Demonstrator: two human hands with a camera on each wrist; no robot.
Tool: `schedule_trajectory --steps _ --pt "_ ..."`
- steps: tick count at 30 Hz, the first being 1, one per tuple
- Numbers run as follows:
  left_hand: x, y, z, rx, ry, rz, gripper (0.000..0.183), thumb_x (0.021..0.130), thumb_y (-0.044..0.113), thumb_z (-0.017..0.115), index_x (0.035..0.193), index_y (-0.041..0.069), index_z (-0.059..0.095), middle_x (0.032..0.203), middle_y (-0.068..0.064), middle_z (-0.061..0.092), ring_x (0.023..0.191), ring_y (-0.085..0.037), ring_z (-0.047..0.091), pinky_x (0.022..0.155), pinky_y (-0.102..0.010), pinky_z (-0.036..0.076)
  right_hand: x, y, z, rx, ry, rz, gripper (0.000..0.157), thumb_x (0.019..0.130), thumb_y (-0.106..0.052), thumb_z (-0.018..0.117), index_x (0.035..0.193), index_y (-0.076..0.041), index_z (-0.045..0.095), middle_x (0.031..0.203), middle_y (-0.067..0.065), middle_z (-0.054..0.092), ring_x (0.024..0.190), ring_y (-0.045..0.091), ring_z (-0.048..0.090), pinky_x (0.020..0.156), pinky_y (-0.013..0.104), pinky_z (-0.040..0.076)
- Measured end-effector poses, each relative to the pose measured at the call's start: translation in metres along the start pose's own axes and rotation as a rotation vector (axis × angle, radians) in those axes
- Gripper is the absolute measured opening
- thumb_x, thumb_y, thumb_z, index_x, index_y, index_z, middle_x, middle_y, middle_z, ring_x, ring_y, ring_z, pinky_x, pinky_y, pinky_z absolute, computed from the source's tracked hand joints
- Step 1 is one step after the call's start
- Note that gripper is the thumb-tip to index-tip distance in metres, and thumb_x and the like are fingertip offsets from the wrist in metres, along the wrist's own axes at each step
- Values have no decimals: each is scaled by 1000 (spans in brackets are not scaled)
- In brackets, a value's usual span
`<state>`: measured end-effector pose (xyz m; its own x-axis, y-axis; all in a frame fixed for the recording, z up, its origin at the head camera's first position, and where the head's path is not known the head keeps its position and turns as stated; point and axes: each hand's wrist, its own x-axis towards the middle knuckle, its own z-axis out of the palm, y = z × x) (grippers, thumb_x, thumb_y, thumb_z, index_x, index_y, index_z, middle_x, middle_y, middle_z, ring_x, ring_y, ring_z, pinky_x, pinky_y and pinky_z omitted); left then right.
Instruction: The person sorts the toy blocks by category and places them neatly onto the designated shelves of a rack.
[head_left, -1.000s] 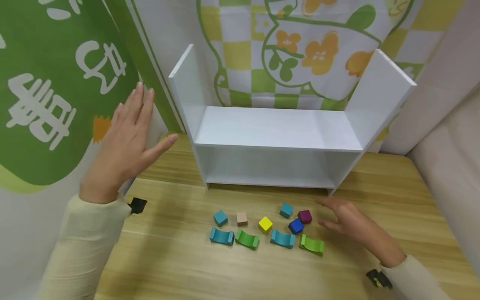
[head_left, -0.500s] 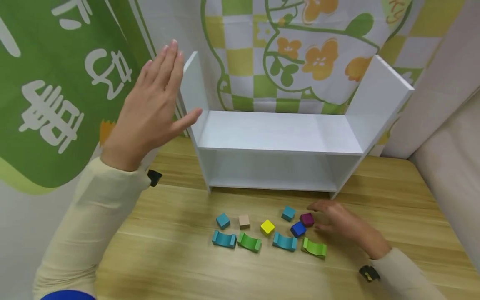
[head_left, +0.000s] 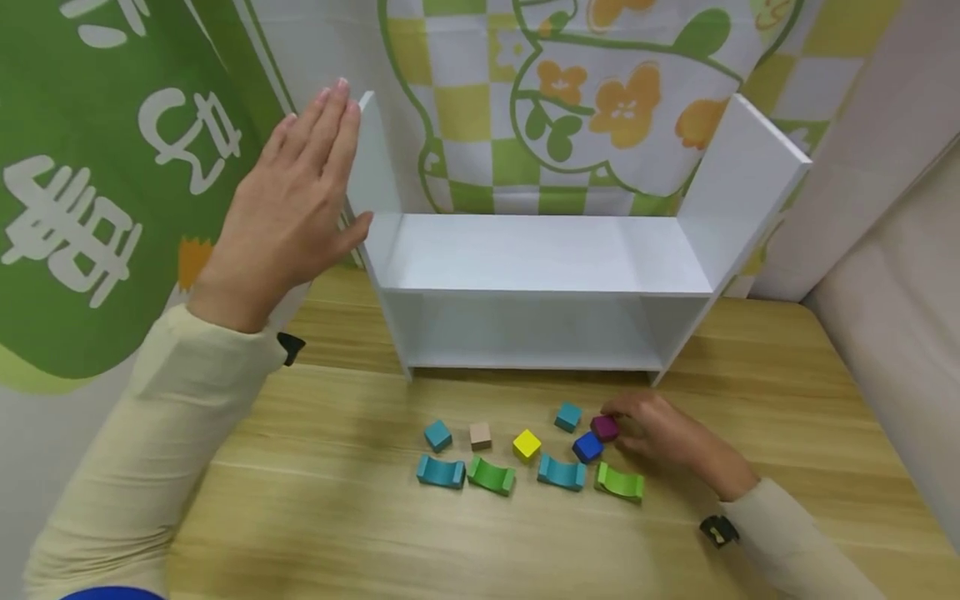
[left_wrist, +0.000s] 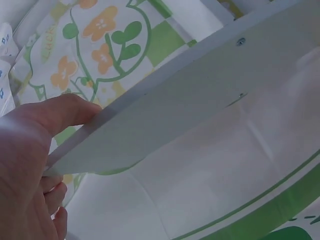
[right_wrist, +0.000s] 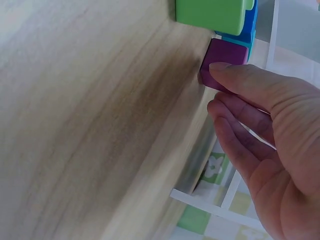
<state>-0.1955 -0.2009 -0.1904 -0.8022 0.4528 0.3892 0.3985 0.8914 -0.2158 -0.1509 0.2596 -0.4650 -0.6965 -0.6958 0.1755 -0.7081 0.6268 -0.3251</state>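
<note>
My left hand (head_left: 281,212) is at the upper left side panel of a small white shelf (head_left: 540,254). In the left wrist view the thumb (left_wrist: 75,110) lies over the panel's edge (left_wrist: 145,95), with the other fingers on the panel's far side. My right hand (head_left: 667,433) pinches a purple cube (head_left: 604,428) low over the table, its thumb (right_wrist: 240,80) across one face. Next to it sit a dark blue cube (head_left: 588,447) and a teal cube (head_left: 568,417). A light green curved block (head_left: 620,482) lies nearer the front.
Left of these are a yellow cube (head_left: 527,446), a tan cube (head_left: 480,436) and another teal cube (head_left: 438,435). Teal (head_left: 561,472) and green (head_left: 491,476) arched blocks line the front. The shelf stands upright on the wooden table (head_left: 450,542), before a patterned curtain (head_left: 465,108).
My left hand has risen and moved right to the shelf's side panel, its thumb coming to the edge. My right hand has moved left to the purple cube and taken hold of it.
</note>
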Motion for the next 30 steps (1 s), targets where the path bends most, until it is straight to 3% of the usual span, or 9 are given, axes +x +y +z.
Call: schedule_trajectory --steps 17,23,30 --pt "-2 -2 3 17 54 34 107 96 29 75 168 -3 1 178 -15 -7 167 -34 2 138 -51 8 2 -3 -3 22 -53 78 30 83 0 86 111 0 75 108 12 78 101 29 75 87 39 67" --pt "-1 0 3 31 40 28 109 96 29 76 168 -3 0 178 -15 -8 167 -34 1 138 -50 6 1 -2 -2 17 -64 90 29 84 -2 85 111 -1 76 109 11 78 102 27 75 88 38 67" --pt "-1 1 -2 69 56 39 110 95 29 78 167 -4 2 178 -16 -5 167 -36 4 138 -50 8 3 -2 -5 73 -32 71 29 82 1 85 109 -1 75 106 12 78 97 26 76 84 36 67"
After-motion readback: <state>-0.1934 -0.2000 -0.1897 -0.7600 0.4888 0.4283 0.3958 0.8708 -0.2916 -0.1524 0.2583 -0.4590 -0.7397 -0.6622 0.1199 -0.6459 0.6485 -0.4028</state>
